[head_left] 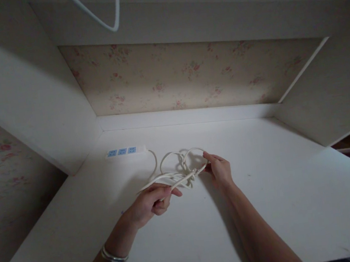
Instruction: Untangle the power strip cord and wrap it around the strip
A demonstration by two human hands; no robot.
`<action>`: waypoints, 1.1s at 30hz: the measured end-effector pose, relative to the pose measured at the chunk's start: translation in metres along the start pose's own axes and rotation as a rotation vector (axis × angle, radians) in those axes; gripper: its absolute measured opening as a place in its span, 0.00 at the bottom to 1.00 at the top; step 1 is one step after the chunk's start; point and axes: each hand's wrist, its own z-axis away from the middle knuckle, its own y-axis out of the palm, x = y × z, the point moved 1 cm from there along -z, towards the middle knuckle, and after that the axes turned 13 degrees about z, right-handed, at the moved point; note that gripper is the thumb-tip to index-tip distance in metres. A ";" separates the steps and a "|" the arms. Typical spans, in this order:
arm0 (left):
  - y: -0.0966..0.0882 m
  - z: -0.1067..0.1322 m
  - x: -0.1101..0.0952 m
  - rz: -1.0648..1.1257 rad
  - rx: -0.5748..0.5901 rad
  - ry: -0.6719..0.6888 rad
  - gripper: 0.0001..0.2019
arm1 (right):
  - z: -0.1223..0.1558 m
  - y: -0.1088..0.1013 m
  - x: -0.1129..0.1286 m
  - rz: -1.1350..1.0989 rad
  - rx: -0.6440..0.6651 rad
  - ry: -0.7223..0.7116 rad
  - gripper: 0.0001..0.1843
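A white power strip point(125, 151) with blue sockets lies towards the back left of the white surface. From its right end runs a white cord point(181, 180), looped and tangled between my hands. My left hand point(153, 201), with metal bangles on the wrist, is closed on one stretch of the cord at the near left of the tangle. On the right side, my right hand point(218, 169) pinches another part of the cord, its fingertips near a loop. Some cord strands cross one another, so I cannot tell whether they are knotted. The plug is not visible.
The white tabletop point(282, 203) is bounded by a left side panel point(46, 100), a right panel point(331, 82) and a low back ledge point(189, 115). Floral wallpaper point(187, 74) covers the wall behind. A pale bent cable point(115, 25) hangs down from above.
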 end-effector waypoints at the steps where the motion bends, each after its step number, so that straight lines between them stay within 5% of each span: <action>1: -0.001 0.000 0.001 -0.012 0.003 0.007 0.17 | -0.001 0.000 -0.001 -0.019 -0.003 0.025 0.19; 6: -0.002 -0.007 0.002 0.059 -0.044 0.105 0.18 | -0.002 0.003 -0.002 -0.067 -0.073 0.074 0.21; 11: 0.004 -0.011 0.000 0.171 -0.096 0.215 0.15 | 0.003 0.006 -0.002 0.154 -0.014 -0.026 0.26; 22: 0.004 -0.006 0.008 0.138 0.142 0.066 0.18 | 0.007 0.012 -0.013 0.446 0.145 -0.359 0.33; 28: 0.006 0.000 0.004 -0.305 0.140 -0.039 0.13 | 0.006 0.012 -0.015 0.575 0.093 -0.414 0.32; 33: 0.019 -0.008 0.005 -0.671 0.139 0.045 0.13 | 0.005 0.014 -0.017 0.544 0.105 -0.384 0.32</action>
